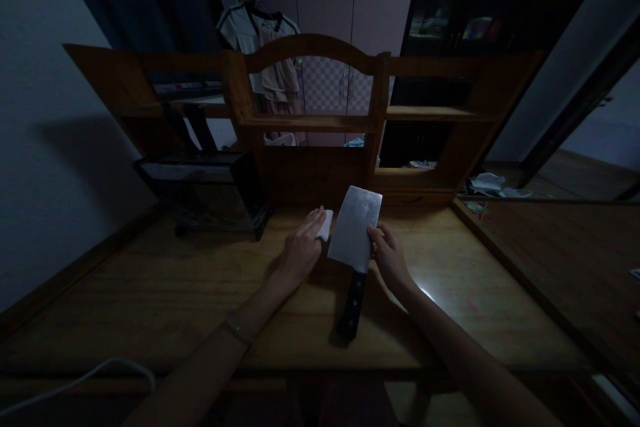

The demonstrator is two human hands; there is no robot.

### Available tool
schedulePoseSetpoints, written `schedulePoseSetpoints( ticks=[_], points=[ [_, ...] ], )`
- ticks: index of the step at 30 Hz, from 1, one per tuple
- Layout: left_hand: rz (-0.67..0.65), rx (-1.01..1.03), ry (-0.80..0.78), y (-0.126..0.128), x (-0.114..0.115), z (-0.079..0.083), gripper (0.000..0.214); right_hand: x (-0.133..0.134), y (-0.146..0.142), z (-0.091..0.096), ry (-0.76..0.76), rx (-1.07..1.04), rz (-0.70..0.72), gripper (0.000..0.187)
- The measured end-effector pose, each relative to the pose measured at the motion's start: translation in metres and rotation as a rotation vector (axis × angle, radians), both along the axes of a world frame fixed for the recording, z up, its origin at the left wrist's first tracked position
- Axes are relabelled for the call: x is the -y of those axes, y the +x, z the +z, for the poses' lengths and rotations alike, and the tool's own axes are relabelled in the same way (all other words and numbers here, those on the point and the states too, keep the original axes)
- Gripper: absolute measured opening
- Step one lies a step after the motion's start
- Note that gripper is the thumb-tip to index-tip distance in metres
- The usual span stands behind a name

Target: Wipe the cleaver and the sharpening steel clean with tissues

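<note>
A cleaver with a wide steel blade (355, 227) and a black handle (351, 307) is held above the wooden desk (150, 293), its handle pointing toward me. My right hand (387, 255) pinches the blade's right edge. My left hand (301, 250) is closed on a small white cloth or tissue (325, 223) just left of the blade, near its left edge.
A dark knife block or rack (205, 190) with black handles stands at the back left. A wooden shelf unit (310, 120) rises behind the desk. A white cable (75, 383) runs along the near left edge. Papers lie at the far right.
</note>
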State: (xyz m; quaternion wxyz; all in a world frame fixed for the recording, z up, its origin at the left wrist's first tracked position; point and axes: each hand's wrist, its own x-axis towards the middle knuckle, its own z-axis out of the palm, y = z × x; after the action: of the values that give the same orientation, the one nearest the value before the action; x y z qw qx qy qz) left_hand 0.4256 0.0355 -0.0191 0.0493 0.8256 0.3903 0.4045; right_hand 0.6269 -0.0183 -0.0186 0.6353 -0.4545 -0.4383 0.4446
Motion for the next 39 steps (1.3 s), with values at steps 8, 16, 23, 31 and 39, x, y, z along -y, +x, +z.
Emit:
schedulePoseSetpoints(
  ticks=[8, 16, 23, 31, 39],
  points=[
    [-0.128, 0.050, 0.123, 0.003, 0.023, 0.025, 0.079, -0.004, -0.002, -0.006, -0.049, -0.016, -0.010, 0.034],
    [-0.525, -0.371, 0.171, 0.020, 0.025, 0.014, 0.087, -0.006, -0.005, -0.008, -0.033, -0.088, 0.003, 0.032],
    [-0.401, -0.337, 0.131, 0.008, 0.015, 0.011, 0.088, -0.007, 0.001, -0.008, -0.084, -0.088, -0.046, 0.032],
    [-0.058, -0.031, 0.080, -0.003, 0.000, 0.007, 0.082, -0.004, 0.002, 0.000, -0.124, -0.173, -0.059, 0.033],
    [-0.413, -0.101, 0.230, 0.005, 0.032, 0.029, 0.065, -0.006, -0.004, -0.007, -0.124, -0.118, -0.013, 0.034]
  ],
)
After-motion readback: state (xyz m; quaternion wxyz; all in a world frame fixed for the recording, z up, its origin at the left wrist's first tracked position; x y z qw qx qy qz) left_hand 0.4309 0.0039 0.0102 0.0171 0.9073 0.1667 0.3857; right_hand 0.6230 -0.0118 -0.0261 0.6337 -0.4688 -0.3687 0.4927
